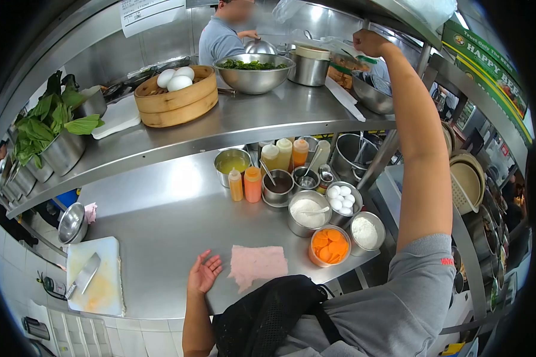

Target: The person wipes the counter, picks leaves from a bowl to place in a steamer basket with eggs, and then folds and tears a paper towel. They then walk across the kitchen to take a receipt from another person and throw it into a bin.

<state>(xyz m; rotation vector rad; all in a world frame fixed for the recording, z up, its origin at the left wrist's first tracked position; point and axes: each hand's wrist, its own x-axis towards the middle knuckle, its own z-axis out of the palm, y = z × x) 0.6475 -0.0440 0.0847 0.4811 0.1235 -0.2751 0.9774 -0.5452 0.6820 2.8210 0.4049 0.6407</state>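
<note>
Head view: at lower centre, the person's left hand (pixel 203 275) lies open, palm up, on the steel counter (pixel 161 238), just left of a pink cloth (pixel 258 265). At upper right, the right hand (pixel 369 42) is closed around a plastic-wrapped packet (pixel 342 59) on the upper shelf (pixel 250 116).

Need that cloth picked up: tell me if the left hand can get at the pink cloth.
Probably yes. The left hand rests open on the counter right beside the pink cloth, and nothing lies between them or on the cloth.
</note>
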